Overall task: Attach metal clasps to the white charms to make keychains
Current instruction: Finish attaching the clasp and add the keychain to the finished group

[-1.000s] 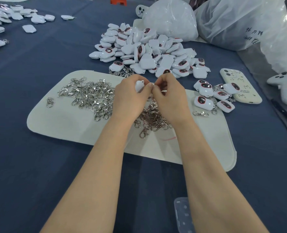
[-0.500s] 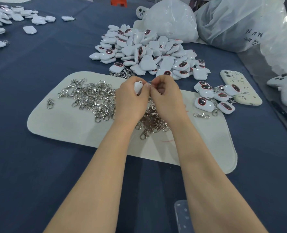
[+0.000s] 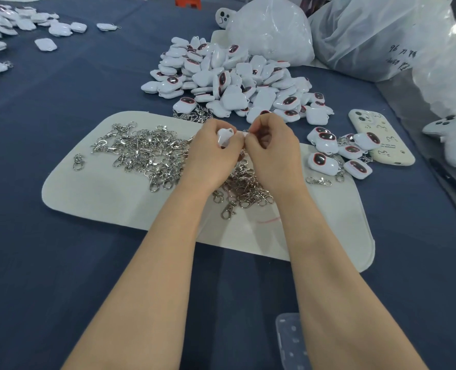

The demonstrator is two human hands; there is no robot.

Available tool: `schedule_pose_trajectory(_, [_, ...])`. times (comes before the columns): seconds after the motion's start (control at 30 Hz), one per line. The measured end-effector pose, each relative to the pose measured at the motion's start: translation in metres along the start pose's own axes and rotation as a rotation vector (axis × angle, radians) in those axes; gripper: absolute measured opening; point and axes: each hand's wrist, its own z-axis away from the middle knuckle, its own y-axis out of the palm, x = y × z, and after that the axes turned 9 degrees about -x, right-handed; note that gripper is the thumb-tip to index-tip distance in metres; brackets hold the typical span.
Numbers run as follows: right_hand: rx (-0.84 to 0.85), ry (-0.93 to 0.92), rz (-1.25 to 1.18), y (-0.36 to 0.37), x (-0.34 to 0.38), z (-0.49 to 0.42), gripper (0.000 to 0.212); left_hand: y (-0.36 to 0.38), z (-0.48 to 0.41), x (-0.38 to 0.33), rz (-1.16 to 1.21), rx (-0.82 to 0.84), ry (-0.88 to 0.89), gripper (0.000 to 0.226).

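Where hands meet by far edge of mat (image 3: 101, 204): left hand (image 3: 208, 158) fingers clamped on white charm (image 3: 224, 136); right hand (image 3: 272, 153) fingers pinching clasp (image 3: 245, 132) (barely visible).

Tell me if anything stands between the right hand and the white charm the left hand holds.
Nothing visible does. The right hand, fingers curled, sits right beside the white charm, gripped by the left hand above the metal clasps.

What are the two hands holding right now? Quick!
Left hand: closed, gripping a white charm.
Right hand: closed, pinching a small metal bit at the charm's edge, likely a clasp; mostly hidden.
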Motion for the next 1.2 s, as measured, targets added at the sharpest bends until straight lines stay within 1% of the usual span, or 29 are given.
schedule_pose_trajectory(0.07, [-0.013, -0.001, 0.029, -0.0021, -0.0013, 0.0002, 0.014, -0.0018, 0.0007, 0.0013, 0.04, 0.035, -0.094, 0.015])
schedule_pose_trajectory(0.1, [-0.014, 0.002, 0.038, -0.003, -0.0019, 0.0001, 0.014, -0.0028, 0.0009, 0.0019, 0.052, 0.05, -0.119, 0.014])
schedule_pose_trajectory(0.17, [0.0, -0.001, 0.054, -0.0035, -0.0032, 0.0004, 0.014, -0.0049, 0.0009, 0.001, 0.08, 0.071, -0.097, 0.01])
schedule_pose_trajectory(0.27, [0.023, -0.023, 0.089, -0.0027, -0.0042, 0.0004, 0.013, -0.0067, 0.0014, -0.0014, 0.188, 0.096, -0.026, 0.006])
schedule_pose_trajectory(0.4, [0.044, -0.041, 0.1, -0.002, -0.0042, -0.0005, 0.013, -0.0062, 0.0013, -0.0004, 0.115, 0.118, -0.021, 0.004])
schedule_pose_trajectory(0.63, [0.057, -0.089, 0.11, 0.0003, -0.0044, 0.0013, 0.014, -0.006, 0.0011, 0.0, 0.075, 0.074, -0.033, 0.006])
schedule_pose_trajectory(0.8, [0.063, -0.099, 0.119, 0.002, -0.0053, 0.0018, 0.015, -0.006, 0.0018, -0.0032, 0.177, 0.056, -0.094, 0.012])
schedule_pose_trajectory(1.2, [0.07, -0.086, 0.095, 0.0032, -0.0041, 0.0032, 0.013, -0.0074, 0.002, -0.0037, 0.172, 0.059, -0.116, 0.012])
